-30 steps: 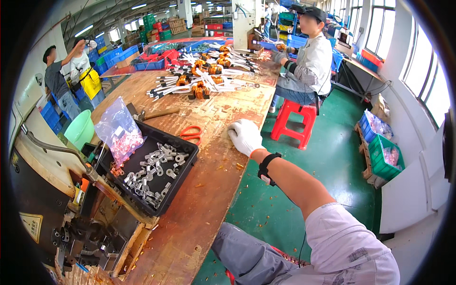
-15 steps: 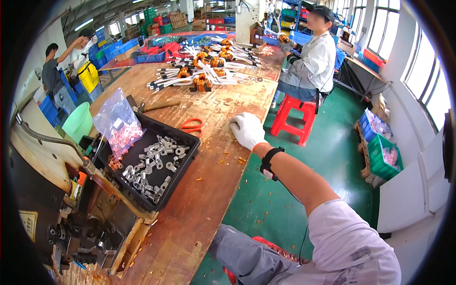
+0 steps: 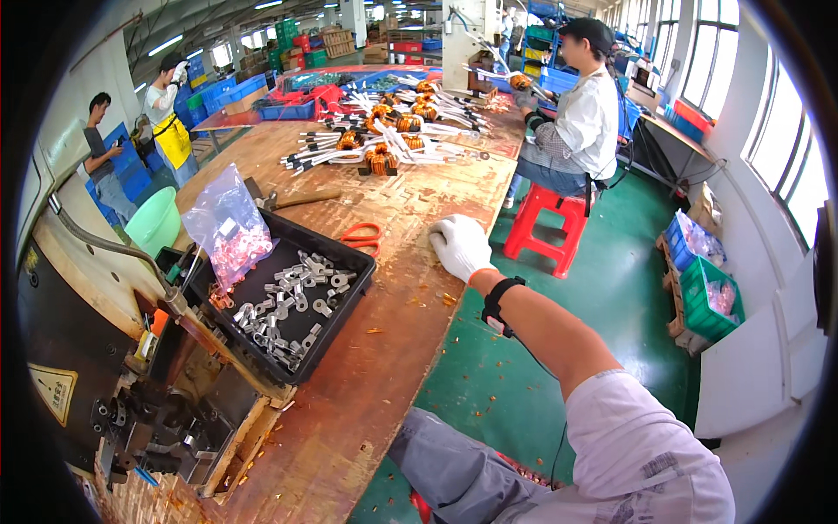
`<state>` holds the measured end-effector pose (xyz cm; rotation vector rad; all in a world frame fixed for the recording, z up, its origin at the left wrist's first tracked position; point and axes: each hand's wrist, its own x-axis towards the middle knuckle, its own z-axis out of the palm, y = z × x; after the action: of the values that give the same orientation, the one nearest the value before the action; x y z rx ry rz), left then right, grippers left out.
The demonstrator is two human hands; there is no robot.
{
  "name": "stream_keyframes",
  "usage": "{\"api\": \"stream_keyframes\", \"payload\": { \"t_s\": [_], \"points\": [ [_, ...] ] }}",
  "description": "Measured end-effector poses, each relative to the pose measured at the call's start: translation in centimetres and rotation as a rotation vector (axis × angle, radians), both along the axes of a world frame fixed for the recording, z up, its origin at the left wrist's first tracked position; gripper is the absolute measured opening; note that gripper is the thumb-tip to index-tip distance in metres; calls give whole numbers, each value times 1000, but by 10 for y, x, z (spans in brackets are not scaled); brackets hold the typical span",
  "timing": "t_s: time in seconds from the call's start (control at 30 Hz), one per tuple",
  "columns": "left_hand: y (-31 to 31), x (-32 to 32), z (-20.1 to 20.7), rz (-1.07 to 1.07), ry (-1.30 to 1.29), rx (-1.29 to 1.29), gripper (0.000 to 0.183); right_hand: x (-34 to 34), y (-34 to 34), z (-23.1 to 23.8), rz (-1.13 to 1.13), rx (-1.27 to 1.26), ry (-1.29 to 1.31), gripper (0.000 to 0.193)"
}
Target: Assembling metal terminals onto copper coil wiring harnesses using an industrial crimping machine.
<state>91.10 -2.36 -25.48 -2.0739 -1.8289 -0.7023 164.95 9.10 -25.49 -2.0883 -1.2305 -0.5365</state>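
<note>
My right hand (image 3: 461, 247), in a white knit glove with a dark band at the wrist, rests on the right edge of the wooden table (image 3: 349, 393). Its fingers are curled under and pressed together; whatever they hold, if anything, is hidden. Orange-handled scissors (image 3: 363, 237) lie left of it, beside a black tray (image 3: 332, 330). Silver ring terminals (image 3: 301, 297) are heaped in the tray, along with a clear bag (image 3: 229, 229) of copper-coloured pieces. My left hand is out of view.
A dark machine (image 3: 166, 419) stands at the near left. Behind the tray lies a wooden-handled hammer (image 3: 305, 199). Copper-wound coils with white leads (image 3: 381, 159) pile up farther back. A co-worker (image 3: 580, 113) sits on a red stool (image 3: 548, 229) at right, holding a coil.
The view has shifted slightly, so the table and tray sit a little farther right and lower. My right hand keeps its place on the table edge. A person at far left has lowered an arm.
</note>
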Motion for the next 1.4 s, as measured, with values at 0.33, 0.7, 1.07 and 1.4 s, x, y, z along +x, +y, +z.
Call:
{"api": "stream_keyframes", "payload": {
  "t_s": [0.33, 0.7, 1.07, 1.4],
  "points": [
    [0, 10, 3, 35, -8, 6, 32, 2, -1, 1, -4, -4, -2, 20],
    [0, 3, 2, 23, 23, 10, 31, 0, -2, 2, -1, -8, 24, 19],
    [1, 4, 5, 20, -2, -25, 34, 0, 0, 2, 1, 11, 30, 20],
    [1, 2, 3, 24, -15, -30, 34, 1, 1, -1, -6, 27, 22, 20]
  ]
}}
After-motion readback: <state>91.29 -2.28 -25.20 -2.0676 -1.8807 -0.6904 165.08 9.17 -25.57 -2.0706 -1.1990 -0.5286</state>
